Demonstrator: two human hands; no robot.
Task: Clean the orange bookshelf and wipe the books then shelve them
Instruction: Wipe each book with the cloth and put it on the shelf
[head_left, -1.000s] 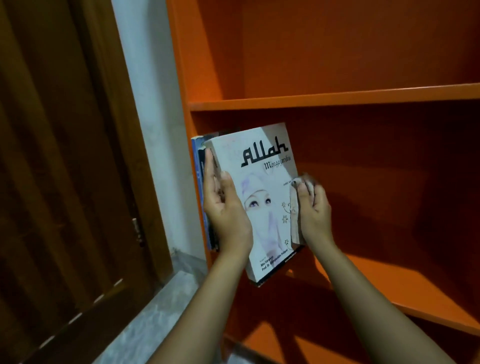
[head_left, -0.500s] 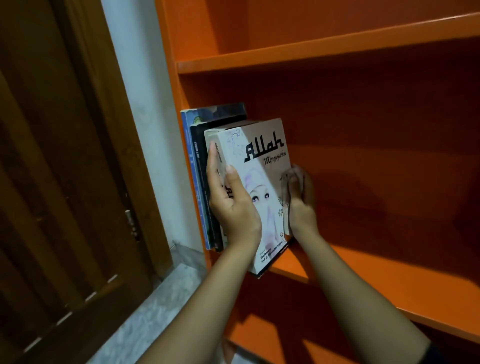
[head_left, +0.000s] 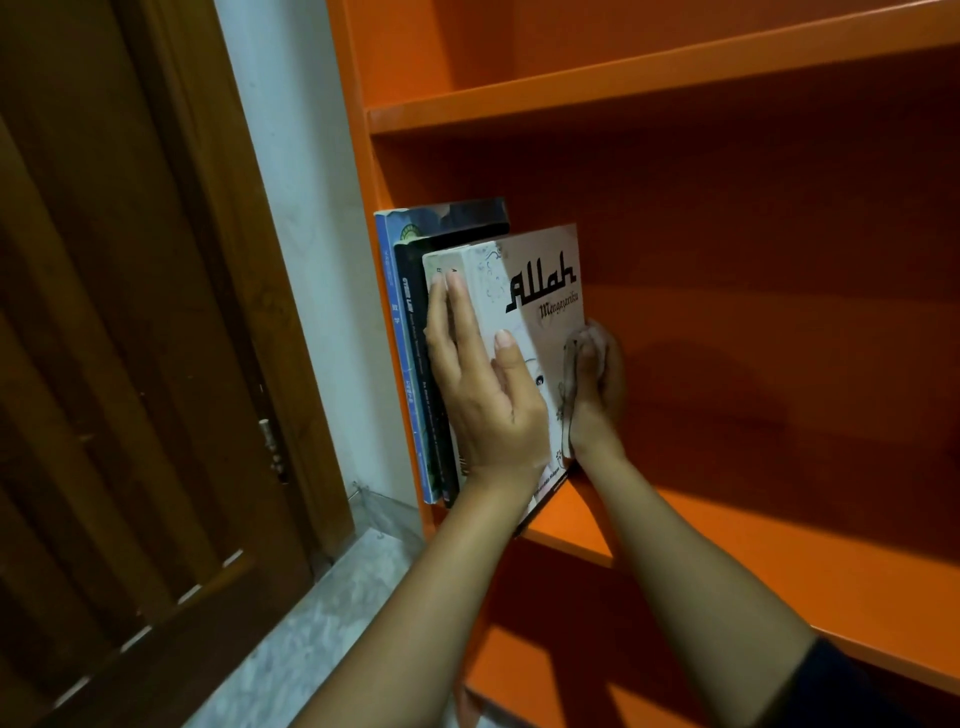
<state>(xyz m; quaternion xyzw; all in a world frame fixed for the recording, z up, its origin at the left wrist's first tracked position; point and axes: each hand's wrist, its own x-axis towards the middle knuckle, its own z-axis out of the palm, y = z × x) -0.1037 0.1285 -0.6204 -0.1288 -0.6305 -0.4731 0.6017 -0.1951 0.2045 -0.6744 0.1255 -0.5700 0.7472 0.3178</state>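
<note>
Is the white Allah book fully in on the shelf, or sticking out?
Sticking out: the white book overhangs the orange shelf at its lower front corner; the left hand presses its spine.

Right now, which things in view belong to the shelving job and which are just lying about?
Job: orange bookshelf; white book, left hand pressing its spine; blue book and black book upright beside it; cloth held in right hand.
Not the job: wooden door; wall; floor.
</note>
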